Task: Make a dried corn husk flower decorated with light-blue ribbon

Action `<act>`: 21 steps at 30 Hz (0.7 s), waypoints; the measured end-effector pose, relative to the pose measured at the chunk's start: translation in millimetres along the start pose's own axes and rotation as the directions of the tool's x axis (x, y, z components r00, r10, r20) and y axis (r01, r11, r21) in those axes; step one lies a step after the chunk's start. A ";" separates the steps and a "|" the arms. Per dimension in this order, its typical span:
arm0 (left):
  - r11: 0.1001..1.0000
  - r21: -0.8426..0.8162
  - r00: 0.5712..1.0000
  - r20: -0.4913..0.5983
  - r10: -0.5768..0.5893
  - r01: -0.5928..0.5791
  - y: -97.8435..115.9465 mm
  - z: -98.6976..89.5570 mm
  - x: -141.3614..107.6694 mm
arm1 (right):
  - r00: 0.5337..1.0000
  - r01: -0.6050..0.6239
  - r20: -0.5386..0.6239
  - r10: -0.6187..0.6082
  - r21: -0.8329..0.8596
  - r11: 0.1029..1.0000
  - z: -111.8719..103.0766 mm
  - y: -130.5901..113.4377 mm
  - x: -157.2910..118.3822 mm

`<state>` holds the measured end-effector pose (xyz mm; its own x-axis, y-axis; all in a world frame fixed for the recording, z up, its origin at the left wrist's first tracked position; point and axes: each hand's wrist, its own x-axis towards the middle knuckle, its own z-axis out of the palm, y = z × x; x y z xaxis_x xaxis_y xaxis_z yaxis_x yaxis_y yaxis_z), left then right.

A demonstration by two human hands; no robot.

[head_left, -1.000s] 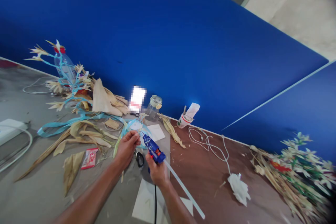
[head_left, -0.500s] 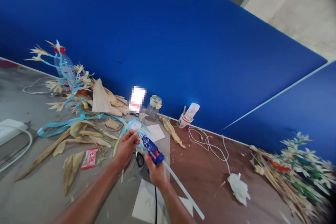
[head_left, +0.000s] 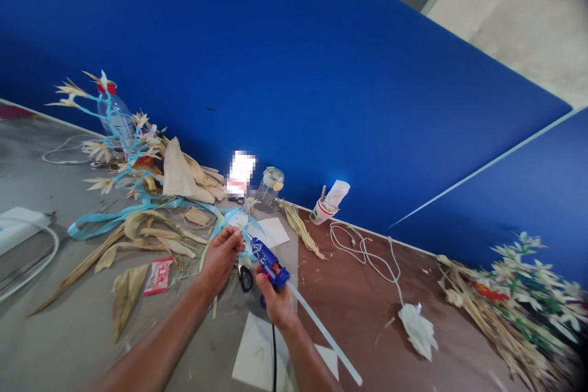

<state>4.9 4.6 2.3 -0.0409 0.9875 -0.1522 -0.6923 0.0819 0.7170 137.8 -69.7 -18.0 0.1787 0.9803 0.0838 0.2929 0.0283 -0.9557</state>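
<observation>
My right hand point(head_left: 279, 301) is wrapped round a blue glue gun point(head_left: 269, 262). A long whitish glue stick point(head_left: 326, 335) sticks out of its back end, and its tip points up and left toward my other hand. My left hand point(head_left: 223, 256) is closed in a pinch just left of the tip; what the fingers hold is too small to make out. Behind the fingers lie light blue ribbon loops point(head_left: 257, 229). Black-handled scissors point(head_left: 245, 278) rest on the table between the two hands.
Dried husks point(head_left: 128, 300), a red packet point(head_left: 158, 276) and a blue-stemmed flower branch by a bottle point(head_left: 117, 119) are at left. A jar point(head_left: 270, 187), a cup point(head_left: 321, 211) and a white cable point(head_left: 362, 248) stand or lie behind. More flowers point(head_left: 535, 282) are at right.
The glue gun has shifted slightly right and down with my right hand, its tip a little farther from my left fingers. My left hand has hardly moved.
</observation>
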 end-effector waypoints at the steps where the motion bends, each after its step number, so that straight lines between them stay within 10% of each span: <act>1: 1.000 -0.001 1.000 -0.005 -0.005 0.005 0.2 -0.2 0.1 | 1.000 0.002 -0.016 -0.001 0.035 0.999 -0.8 -0.9 0.5; 8: 1.000 -0.016 1.000 -0.013 -0.018 0.017 0.0 -2.2 1.1 | 0.995 0.087 -0.029 -0.096 -0.217 0.972 -17.8 -10.2 19.2; 14: 1.000 -0.005 1.000 -0.021 0.020 -0.021 1.5 -2.5 1.3 | 1.000 -0.006 -0.014 -0.006 -0.731 0.682 -34.2 -15.4 30.1; 21: 1.000 -0.016 1.000 -0.016 -0.007 0.007 0.3 -1.5 1.2 | 0.980 0.008 0.104 0.171 -0.875 0.484 -46.7 -24.7 29.3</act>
<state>3.6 5.6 1.2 -0.0473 0.9846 -0.1685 -0.7037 0.0869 0.7051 179.7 -50.8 21.3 0.1277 0.9856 -0.1110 0.9650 -0.1493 -0.2154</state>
